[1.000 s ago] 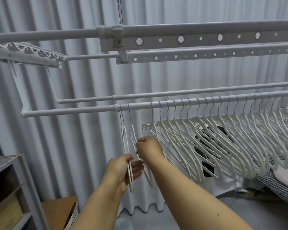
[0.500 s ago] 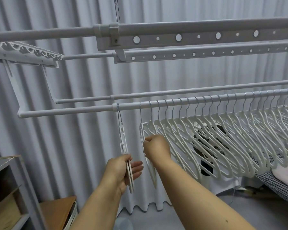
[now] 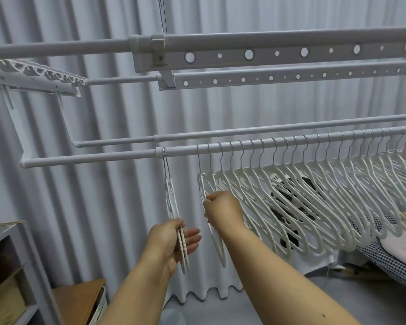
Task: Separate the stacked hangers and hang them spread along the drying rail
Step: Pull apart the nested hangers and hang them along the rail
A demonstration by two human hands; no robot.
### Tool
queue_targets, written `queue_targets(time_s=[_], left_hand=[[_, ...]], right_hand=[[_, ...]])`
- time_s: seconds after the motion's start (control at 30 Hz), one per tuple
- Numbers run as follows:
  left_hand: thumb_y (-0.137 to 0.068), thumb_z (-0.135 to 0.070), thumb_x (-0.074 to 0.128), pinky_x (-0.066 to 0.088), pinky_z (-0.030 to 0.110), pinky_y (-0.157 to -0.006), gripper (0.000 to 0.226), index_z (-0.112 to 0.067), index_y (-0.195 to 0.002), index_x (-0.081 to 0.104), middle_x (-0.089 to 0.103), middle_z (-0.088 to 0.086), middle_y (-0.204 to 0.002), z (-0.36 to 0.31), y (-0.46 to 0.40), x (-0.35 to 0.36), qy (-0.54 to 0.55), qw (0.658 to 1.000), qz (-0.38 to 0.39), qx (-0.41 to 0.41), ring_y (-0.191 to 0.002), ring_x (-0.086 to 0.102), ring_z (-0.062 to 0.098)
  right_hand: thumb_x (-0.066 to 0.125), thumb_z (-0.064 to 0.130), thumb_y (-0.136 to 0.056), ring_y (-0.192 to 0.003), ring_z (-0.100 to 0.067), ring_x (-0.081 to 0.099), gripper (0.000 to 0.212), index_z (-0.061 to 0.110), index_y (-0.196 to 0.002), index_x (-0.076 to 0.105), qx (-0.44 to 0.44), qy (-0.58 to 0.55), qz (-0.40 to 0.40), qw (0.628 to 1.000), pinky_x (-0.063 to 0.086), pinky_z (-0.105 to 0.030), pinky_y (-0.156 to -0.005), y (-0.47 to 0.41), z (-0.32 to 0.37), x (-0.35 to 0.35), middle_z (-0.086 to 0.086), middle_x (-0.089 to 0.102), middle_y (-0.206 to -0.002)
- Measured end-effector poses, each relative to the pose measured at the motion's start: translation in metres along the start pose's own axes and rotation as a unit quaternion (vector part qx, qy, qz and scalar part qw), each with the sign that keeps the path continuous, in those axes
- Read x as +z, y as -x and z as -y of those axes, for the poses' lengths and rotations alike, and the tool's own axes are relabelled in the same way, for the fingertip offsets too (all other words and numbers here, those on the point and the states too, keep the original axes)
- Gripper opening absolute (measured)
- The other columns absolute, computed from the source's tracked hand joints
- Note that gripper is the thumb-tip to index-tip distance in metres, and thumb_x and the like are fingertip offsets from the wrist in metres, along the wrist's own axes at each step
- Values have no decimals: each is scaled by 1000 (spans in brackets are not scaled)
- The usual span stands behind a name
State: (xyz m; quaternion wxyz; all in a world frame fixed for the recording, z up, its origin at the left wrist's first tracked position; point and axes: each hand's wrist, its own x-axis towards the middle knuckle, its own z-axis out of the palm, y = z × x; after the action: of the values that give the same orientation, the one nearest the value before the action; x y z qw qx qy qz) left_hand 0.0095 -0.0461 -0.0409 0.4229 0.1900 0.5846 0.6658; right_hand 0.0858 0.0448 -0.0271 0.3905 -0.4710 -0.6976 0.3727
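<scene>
L hand (image 3: 168,240) pinches stack (image 3: 171,207) on rail (image 3: 92,158); R hand (image 3: 223,208) fisted round hanger (image 3: 217,245) beside row (image 3: 314,195); curtain (image 3: 103,195) behind, shelf (image 3: 7,266) left

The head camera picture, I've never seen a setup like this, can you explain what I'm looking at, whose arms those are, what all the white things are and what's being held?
There is no machine here. The one picture comes from a camera worn on a person's head, looking forward and down, so the two bare arms belong to the wearer.

In front of a grey curtain hangs a clothes drying rack with several bars. On the near lower drying rail a long row of white hangers hangs by metal hooks, spread out towards the right.

Apart from that row, further left, hangs a small stack of hangers pressed together. The left hand grips its lower end. The right hand grips the leftmost hanger of the row, which hangs on the rail.

Lower left stands a shelf.
</scene>
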Motion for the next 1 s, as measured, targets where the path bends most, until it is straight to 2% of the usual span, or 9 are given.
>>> queue_targets(time_s=[0.07,0.13,0.2,0.3,0.37,0.47,0.77,0.9,1.0], left_hand=[[-100,-15,46,55,25,-42,18,-2,-91,53,68,21,-83,0,1,1,3,1000,1,0,-69,67,28],[-100,-15,46,55,25,-43,18,-2,-91,53,68,21,-83,0,2,2,1,1000,2,0,-69,68,28],[-100,-16,46,55,25,-44,18,-2,-91,54,69,21,-83,0,2,1,-2,1000,3,0,-69,68,27],[-100,-16,47,55,26,-44,18,-2,-93,54,70,21,-84,0,2,1,-3,1000,1,0,-70,69,28],[-100,-16,46,55,26,-43,18,-1,-92,54,69,21,-84,0,3,1,-1,1000,1,1,-70,68,28],[-101,-16,46,55,25,-44,19,-2,-91,54,69,21,-84,-1,5,2,-2,1000,2,1,-70,68,28],[-100,-17,47,55,25,-46,19,-2,-92,55,70,20,-82,0,4,3,-8,1000,-5,0,-69,69,27],[-100,-16,48,55,33,-56,20,0,-93,57,70,21,-83,1,3,1,-12,1000,-9,11,-71,69,29],[-99,-17,49,53,34,-57,23,2,-94,61,71,20,-80,2,2,-2,-17,999,-17,23,-69,69,29]], right_hand=[[44,2,-73,-59,-38,50,17,5,-73,60,-2,5,2,1000,41,-31,-55,2,1,-1,-31,58,-77],[47,1,-76,-77,-47,62,28,-7,-96,65,-1,-1,4,1000,48,-36,-57,1,0,-2,-31,65,-87],[45,0,-75,-57,-37,50,17,-6,-79,61,-6,-11,14,1000,33,-29,-55,3,0,-1,-22,54,-65],[44,-2,-73,-58,-22,36,21,11,-58,42,-9,2,15,1000,25,-28,-54,4,1,0,-14,39,-58],[46,-1,-78,-60,-31,54,18,-1,-77,64,-18,8,13,1000,42,-33,-53,7,3,-3,-25,63,-73],[47,1,-85,-98,-38,65,32,-3,-111,65,-27,33,5,999,55,-44,-79,7,3,-7,-22,68,-107],[47,6,-87,-103,-33,64,34,3,-117,63,-25,100,-14,995,54,-38,-81,10,3,-11,-16,68,-113],[45,24,-95,-113,-26,54,37,14,-129,57,-128,210,-122,962,46,-32,-80,19,12,-12,-7,60,-123],[46,27,-96,-106,-25,58,35,15,-126,59,-176,155,-99,967,48,-34,-81,22,22,-5,-6,64,-116]])
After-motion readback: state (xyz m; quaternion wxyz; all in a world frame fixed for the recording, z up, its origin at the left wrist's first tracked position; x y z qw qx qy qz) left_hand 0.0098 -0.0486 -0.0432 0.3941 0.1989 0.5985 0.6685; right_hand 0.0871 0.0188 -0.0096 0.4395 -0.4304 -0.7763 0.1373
